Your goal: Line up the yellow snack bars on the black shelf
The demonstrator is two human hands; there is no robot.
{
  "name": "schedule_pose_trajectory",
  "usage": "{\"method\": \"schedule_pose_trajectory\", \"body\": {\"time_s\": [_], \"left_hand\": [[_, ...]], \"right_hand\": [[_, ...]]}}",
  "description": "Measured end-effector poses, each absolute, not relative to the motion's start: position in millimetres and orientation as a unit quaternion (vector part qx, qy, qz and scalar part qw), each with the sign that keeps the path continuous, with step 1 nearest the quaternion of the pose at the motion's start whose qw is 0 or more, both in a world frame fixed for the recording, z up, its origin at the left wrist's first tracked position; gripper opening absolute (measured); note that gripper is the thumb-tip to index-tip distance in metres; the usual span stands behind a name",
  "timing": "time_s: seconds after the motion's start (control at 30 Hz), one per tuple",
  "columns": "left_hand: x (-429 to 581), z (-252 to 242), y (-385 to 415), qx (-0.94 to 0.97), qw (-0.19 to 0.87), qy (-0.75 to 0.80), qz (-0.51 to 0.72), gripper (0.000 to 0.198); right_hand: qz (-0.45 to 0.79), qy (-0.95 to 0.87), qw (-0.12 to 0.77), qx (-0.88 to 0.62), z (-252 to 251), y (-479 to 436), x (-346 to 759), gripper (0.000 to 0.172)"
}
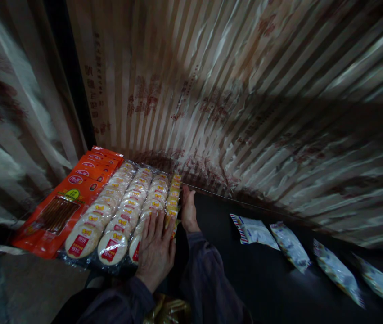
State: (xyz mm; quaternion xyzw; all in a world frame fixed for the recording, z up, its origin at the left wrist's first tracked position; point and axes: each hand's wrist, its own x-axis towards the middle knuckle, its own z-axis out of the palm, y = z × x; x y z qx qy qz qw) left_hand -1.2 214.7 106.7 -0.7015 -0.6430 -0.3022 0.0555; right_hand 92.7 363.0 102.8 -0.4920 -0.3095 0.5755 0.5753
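Note:
My left hand (155, 249) lies flat, fingers stretched, on the near end of a row of round rice crackers (155, 198) in clear wrappers. Its fingertips reach toward a narrow column of small yellow packets (173, 193). My right hand (189, 209) stands on edge at the right of that column, fingers extended and palm turned to it; whether it touches the packets is hard to tell. More rows of wrapped rice crackers (115, 247) overlap to the left. Beyond them, orange packs (59, 213) with a window showing brown sticks lie overlapped.
A dark flat surface (225, 265) extends rightward, carrying several spaced white-and-blue packets (290, 245). Striped, printed sheeting (184, 99) hangs behind. A thin line runs along the back edge. Something gold and shiny (167, 310) shows below my wrists.

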Motion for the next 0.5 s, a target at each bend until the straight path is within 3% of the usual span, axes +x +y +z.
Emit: {"method": "schedule_pose_trajectory", "body": {"time_s": [0.5], "left_hand": [[-1,102,216,-0.698,0.056,-0.643,-0.31,0.06]], "right_hand": [[0.591,-0.367,0.545,-0.468,87,383,93,0.062]]}}
